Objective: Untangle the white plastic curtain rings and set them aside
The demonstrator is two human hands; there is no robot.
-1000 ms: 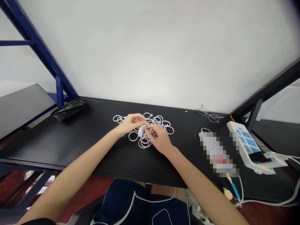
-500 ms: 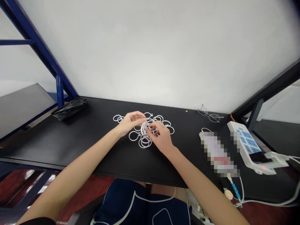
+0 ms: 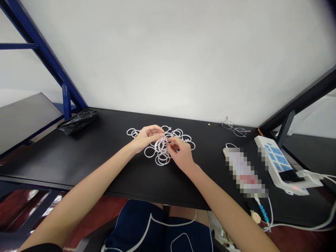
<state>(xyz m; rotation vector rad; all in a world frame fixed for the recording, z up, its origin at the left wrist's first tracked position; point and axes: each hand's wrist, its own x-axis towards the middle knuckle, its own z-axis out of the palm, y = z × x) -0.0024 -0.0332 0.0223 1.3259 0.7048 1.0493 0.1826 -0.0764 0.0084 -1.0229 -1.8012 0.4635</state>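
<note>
Several white plastic rings with small eyelets, like curtain rings (image 3: 149,157), lie in a loose, overlapping heap on the black table. My left hand (image 3: 147,138) is over the heap's left side, thumb and fingertips pinched on a few of the rings, which hang upright below the fingertips. Facing it from the right, my right hand (image 3: 181,151) has its thumb and index finger closed at the edge of those same rings. The exact contact at the right fingertips is too small to make out. Both wrists are just above the tabletop.
A crumpled black plastic bag (image 3: 78,122) lies at the table's far left. Eyeglasses (image 3: 239,132) rest by the wall at right. A pixelated phone (image 3: 245,171) on a charging cable and a white power strip (image 3: 278,161) with plugs occupy the right side.
The held rings have fanned slightly apart and tilted under my left fingertips. My right fingertips have drawn back a little to the right. My left hand stays nearly still.
</note>
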